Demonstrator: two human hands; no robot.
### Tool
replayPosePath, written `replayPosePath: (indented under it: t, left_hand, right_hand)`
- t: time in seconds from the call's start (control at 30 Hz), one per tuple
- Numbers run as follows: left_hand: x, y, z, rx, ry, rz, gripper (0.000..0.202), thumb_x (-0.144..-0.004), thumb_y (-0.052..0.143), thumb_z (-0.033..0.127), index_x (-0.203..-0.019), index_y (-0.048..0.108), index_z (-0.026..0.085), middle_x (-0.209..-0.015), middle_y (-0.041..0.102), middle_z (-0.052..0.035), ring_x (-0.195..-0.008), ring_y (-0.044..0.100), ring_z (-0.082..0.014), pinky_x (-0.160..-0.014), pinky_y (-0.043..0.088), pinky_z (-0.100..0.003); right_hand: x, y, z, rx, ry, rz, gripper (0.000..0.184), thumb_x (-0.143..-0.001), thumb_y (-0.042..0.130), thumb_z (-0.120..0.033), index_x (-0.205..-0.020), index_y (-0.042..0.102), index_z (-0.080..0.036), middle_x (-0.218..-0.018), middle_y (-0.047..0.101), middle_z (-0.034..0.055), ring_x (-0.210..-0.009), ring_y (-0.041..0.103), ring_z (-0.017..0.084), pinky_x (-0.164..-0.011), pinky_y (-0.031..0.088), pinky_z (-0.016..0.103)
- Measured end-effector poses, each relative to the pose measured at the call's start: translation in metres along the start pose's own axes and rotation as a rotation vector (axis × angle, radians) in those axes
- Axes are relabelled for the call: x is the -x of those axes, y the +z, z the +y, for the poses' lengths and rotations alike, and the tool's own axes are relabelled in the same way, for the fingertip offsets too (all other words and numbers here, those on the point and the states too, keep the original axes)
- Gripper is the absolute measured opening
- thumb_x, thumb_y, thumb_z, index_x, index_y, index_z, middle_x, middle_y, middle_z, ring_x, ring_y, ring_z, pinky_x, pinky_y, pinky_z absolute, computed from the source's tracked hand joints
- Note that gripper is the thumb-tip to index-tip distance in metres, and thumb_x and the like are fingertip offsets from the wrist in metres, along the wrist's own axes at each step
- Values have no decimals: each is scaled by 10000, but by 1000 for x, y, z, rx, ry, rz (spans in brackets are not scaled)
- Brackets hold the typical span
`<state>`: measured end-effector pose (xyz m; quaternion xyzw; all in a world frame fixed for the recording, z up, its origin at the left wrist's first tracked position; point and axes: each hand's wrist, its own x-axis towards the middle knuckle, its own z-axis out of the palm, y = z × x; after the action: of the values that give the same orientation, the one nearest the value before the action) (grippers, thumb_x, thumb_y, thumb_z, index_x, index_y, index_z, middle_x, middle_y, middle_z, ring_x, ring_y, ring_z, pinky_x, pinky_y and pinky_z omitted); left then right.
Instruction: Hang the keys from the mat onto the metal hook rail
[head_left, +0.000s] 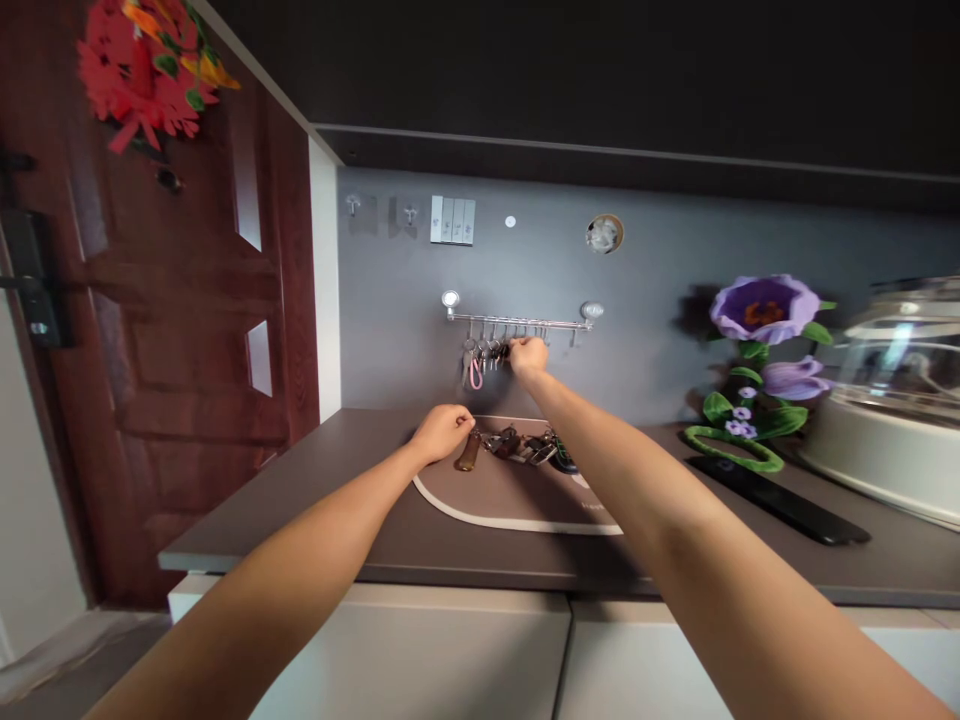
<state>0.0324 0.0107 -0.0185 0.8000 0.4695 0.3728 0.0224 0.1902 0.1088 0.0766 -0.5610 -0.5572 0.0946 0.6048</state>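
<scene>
My right hand [529, 355] is closed at the hooks of a metal hook rail [517, 322] on the grey wall; what is between its fingers is hidden. Left of it several keys [484, 355] hang from the hooks, one with a pink loop [475, 375]. Lower down, my left hand [444, 433] is closed with its fingertips pinched over the mat [487, 505]. A brown keychain [468, 453] is right beside those fingertips; I cannot tell whether they grip it. More bunched keys [525, 445] lie on the mat, partly behind my right forearm.
A purple flower decoration [761, 310] stands on the counter [300, 500] at the right, near a black flat object [780, 500] and a white appliance [892, 430]. A dark cabinet [600, 80] overhangs. The red-brown door [187, 350] is at the left. Switches [452, 220] sit above the rail.
</scene>
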Motion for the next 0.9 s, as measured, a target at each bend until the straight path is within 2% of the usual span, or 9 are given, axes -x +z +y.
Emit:
replayPosePath:
  t: [0.17, 0.37, 0.63, 0.9]
  left_hand:
    - [0, 0, 0, 12, 2, -1, 232, -773, 455, 257, -771, 661, 150, -732, 660, -50, -663, 557, -148, -639, 394, -241]
    - [0, 0, -1, 24, 11, -1, 232, -777, 456, 260, -765, 657, 146, -741, 660, -52, -663, 560, -147, -646, 394, -240]
    - [1, -1, 0, 44, 23, -17, 220, -779, 459, 243, -764, 656, 146, -763, 662, -51, -679, 568, -146, -664, 400, -236]
    - [2, 0, -1, 43, 7, -34, 217, -781, 461, 238, -783, 654, 138, -762, 658, -40, -684, 566, -132, -668, 407, -230]
  right_hand:
    - [1, 3, 7, -38, -9, 21, 141, -687, 522, -250, -649, 626, -163, -693, 647, 105, -643, 591, 187, -620, 446, 294]
    - [7, 2, 8, -4, -12, -32, 190, -738, 462, -265, -690, 616, -165, -730, 646, 90, -666, 588, 179, -647, 434, 288]
    - [12, -2, 8, 6, -21, -47, 175, -718, 453, -234, -724, 612, -160, -709, 633, 73, -634, 554, 153, -650, 422, 270]
    - [14, -5, 6, 25, -5, -91, 175, -726, 443, -198, -764, 609, -161, -773, 641, 61, -689, 567, 146, -694, 426, 255]
